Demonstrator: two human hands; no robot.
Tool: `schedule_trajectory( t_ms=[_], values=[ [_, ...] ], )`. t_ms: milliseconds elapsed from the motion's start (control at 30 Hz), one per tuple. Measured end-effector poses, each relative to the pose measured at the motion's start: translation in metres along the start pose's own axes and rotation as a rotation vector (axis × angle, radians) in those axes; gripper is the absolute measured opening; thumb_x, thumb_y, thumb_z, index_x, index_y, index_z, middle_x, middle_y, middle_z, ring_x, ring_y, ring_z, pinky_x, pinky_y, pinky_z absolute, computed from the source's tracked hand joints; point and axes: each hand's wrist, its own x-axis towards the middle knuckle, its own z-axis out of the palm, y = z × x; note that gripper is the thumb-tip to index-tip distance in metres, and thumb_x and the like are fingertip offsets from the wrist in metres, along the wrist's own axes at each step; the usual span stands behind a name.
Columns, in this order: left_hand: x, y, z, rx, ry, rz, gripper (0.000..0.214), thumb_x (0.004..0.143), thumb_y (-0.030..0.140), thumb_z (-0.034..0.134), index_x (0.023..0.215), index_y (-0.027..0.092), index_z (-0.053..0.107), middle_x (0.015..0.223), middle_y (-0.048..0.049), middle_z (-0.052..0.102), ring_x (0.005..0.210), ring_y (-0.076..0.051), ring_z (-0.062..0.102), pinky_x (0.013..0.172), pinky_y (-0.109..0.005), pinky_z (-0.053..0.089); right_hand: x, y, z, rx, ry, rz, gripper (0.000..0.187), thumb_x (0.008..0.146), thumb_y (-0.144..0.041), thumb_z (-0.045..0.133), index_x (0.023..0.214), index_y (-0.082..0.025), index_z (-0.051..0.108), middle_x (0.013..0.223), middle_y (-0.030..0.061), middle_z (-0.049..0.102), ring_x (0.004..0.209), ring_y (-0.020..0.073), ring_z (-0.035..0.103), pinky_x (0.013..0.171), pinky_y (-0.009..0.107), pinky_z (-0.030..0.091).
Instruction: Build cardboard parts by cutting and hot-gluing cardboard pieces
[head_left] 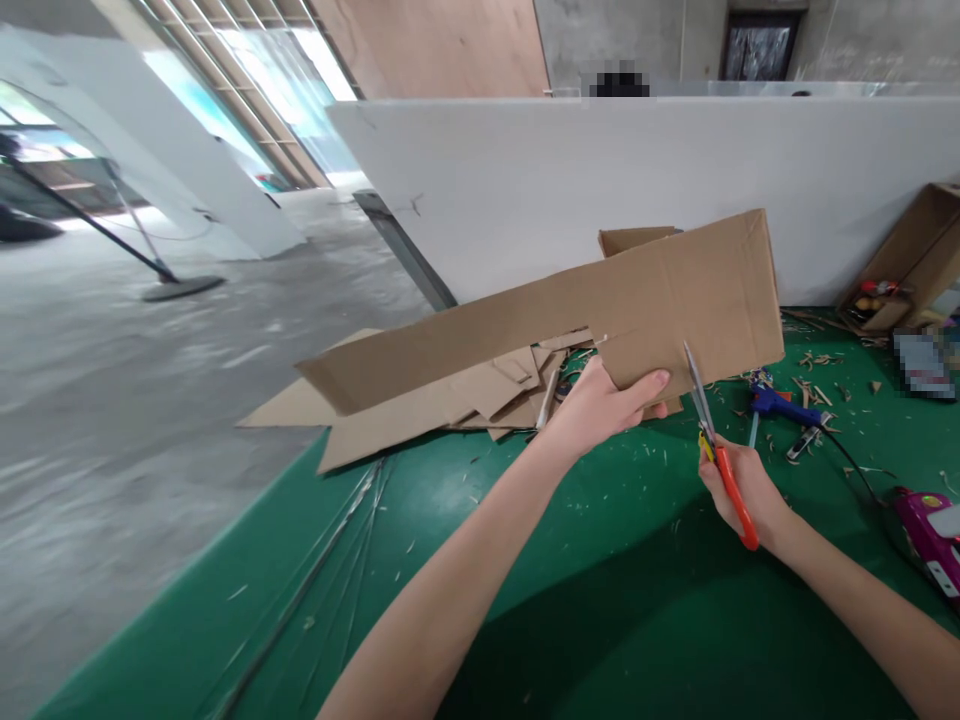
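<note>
A long brown cardboard piece (525, 305), broad at its right end, is lifted above the green table and tilts up to the right. My left hand (611, 402) grips its lower edge near the middle, thumb on the near face. In my right hand (742, 490) is a pair of scissors (726, 480) with orange and yellow handles. The scissor blades point up and overlap the cardboard's lower edge, just right of my left thumb. Whether the blades are cutting into it I cannot tell.
Cardboard scraps (495, 385) lie behind my left hand. On the right are a blue glue gun (784, 405) with a cord, a utility knife (808, 437), a magenta device (930, 535) and an open cardboard box (900, 260). A white partition (525, 190) borders the green table (420, 580).
</note>
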Motion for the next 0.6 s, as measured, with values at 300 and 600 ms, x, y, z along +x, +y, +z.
schedule_trajectory(
  t_ms=[300, 600],
  values=[
    [0.002, -0.006, 0.005, 0.092, -0.074, 0.070, 0.015, 0.083, 0.025, 0.061, 0.072, 0.016, 0.057, 0.058, -0.0014, 0.061, 0.041, -0.005, 0.040, 0.036, -0.017, 0.029, -0.004, -0.001, -0.005, 0.100, -0.050, 0.039, 0.041, 0.100, -0.050, 0.036, 0.080, -0.019, 0.053, 0.075, 0.0044, 0.058, 0.060, 0.0161, 0.057, 0.057, 0.029, 0.048],
    [0.003, -0.009, 0.003, 0.098, -0.092, 0.034, 0.016, 0.085, 0.029, 0.060, 0.077, 0.016, 0.057, 0.062, -0.0016, 0.062, 0.045, -0.006, 0.046, 0.038, -0.017, 0.029, 0.003, -0.006, -0.005, -0.031, 0.008, 0.019, 0.047, 0.099, -0.053, 0.033, 0.065, -0.022, 0.041, 0.062, 0.0012, 0.049, 0.050, 0.0134, 0.046, 0.050, 0.027, 0.037]
  ],
)
